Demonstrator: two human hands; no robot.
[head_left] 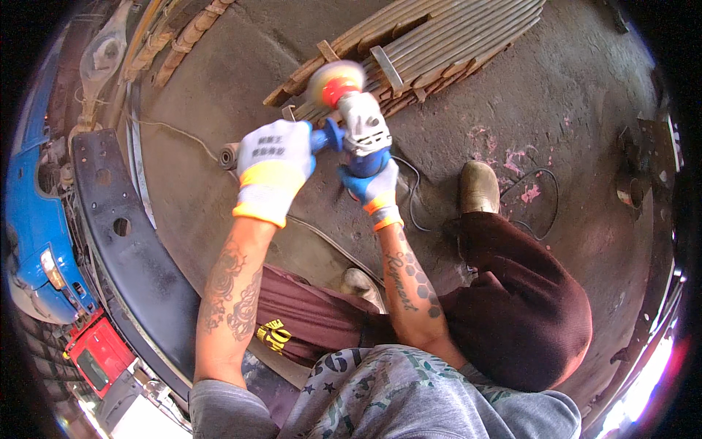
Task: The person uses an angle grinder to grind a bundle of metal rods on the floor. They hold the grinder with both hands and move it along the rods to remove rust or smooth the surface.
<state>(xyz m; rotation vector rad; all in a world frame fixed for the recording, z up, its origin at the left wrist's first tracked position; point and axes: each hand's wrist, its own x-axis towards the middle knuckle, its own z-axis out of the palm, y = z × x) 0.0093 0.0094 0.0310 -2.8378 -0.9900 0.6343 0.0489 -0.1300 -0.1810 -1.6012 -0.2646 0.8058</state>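
Note:
An angle grinder (363, 124) with a pale metal head and blue body is held out in front of me. Its round wheel (338, 82), red in the middle and pale at the rim, is blurred. My left hand (274, 164), in a white, blue and orange glove, is closed around the blue side handle (327, 137). The grinder's rear body is in the grip of my right hand (374, 189), gloved alike. Just beyond the wheel lies a stack of long leaf springs (468, 44) bound with metal clamps; whether the wheel touches it I cannot tell.
A black cord (417, 192) trails from the grinder across the stained concrete floor (578, 146). At left runs a long black curved beam (121, 205) with holes, beside a blue vehicle (44, 227). A small roll (229, 156) and a pale hose (329, 238) lie near my left arm.

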